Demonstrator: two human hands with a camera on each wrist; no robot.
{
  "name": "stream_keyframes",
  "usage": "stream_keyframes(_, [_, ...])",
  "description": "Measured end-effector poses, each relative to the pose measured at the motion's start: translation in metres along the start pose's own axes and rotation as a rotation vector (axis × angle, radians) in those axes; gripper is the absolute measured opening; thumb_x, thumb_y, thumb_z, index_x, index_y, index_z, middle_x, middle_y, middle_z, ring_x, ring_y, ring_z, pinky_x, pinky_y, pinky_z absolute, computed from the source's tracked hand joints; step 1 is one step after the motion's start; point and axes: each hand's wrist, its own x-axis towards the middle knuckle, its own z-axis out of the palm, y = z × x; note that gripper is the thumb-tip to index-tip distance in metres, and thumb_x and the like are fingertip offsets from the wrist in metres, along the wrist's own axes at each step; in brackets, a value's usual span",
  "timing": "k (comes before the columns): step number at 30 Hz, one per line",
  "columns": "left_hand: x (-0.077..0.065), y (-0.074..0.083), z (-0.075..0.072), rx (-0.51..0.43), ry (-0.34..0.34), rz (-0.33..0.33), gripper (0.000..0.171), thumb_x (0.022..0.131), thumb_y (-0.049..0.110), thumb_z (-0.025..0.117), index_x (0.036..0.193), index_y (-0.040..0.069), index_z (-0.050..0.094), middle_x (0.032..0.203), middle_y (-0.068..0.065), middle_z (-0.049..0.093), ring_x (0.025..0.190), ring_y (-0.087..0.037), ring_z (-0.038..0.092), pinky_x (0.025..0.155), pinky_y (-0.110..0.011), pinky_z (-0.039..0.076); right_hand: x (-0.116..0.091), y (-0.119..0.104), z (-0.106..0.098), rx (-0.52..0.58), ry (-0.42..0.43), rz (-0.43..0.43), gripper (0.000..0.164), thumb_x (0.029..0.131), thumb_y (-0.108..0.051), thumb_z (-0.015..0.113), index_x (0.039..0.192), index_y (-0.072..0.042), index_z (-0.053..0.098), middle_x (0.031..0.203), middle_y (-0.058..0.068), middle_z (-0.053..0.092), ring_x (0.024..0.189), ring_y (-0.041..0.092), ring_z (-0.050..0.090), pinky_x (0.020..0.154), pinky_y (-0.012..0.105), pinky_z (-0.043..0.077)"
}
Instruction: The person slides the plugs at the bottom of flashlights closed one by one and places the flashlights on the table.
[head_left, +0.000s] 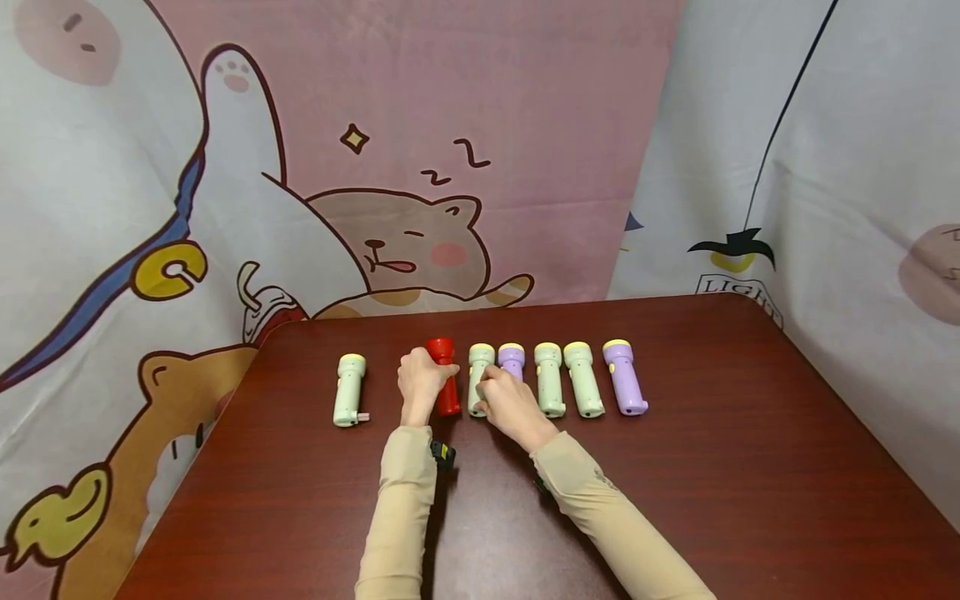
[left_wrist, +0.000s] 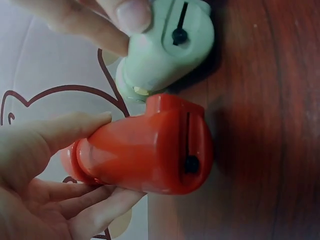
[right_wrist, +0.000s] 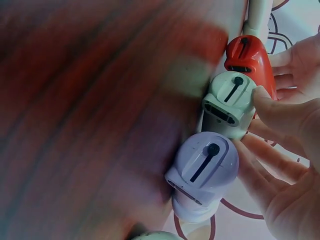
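Observation:
My left hand (head_left: 422, 382) grips a red flashlight (head_left: 448, 396) that lies on the table, head end pointing away from me. In the left wrist view the thumb lies along one side of its body (left_wrist: 135, 155) and the fingers along the other. Just right of it, my right hand (head_left: 517, 410) holds a light green flashlight (head_left: 480, 358) between thumb and fingers. A purple flashlight (head_left: 512, 357) lies close beside that one, partly hidden by the right hand. In the right wrist view, the fingers pass between the green body (right_wrist: 231, 97) and the purple one (right_wrist: 207, 160).
Farther right in the row lie two light green flashlights (head_left: 550, 383) and a purple flashlight (head_left: 626, 379). Apart at the left is another light green flashlight (head_left: 349, 392) with a small crank or plug sticking out at its base. A printed cloth (head_left: 525, 125) hangs behind the brown table (head_left: 720, 467).

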Motion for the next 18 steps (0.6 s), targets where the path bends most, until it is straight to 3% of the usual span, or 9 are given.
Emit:
stream_keyframes(8, [0.002, -0.003, 0.013, 0.002, 0.037, 0.054, 0.032, 0.067, 0.022, 0.084, 0.080, -0.003, 0.069, 0.075, -0.019, 0.069, 0.062, -0.035, 0.064, 0.056, -0.042, 0.053, -0.001, 0.000, 0.002, -0.005, 0.003, 0.003, 0.014, 0.076, -0.019, 0.078, 0.069, -0.011, 0.068, 0.086, 0.004, 0.056, 0.072, 0.021, 0.063, 0.055, 0.033, 0.051])
stream_keyframes(18, [0.004, -0.002, 0.025, 0.085, 0.046, 0.087, 0.030, 0.067, 0.021, 0.085, 0.078, -0.002, 0.069, 0.075, -0.020, 0.070, 0.065, -0.038, 0.066, 0.057, -0.045, 0.053, 0.000, 0.001, 0.000, -0.014, 0.018, -0.012, 0.015, 0.076, -0.018, 0.078, 0.069, -0.011, 0.067, 0.084, 0.003, 0.056, 0.071, 0.020, 0.062, 0.054, 0.033, 0.051])
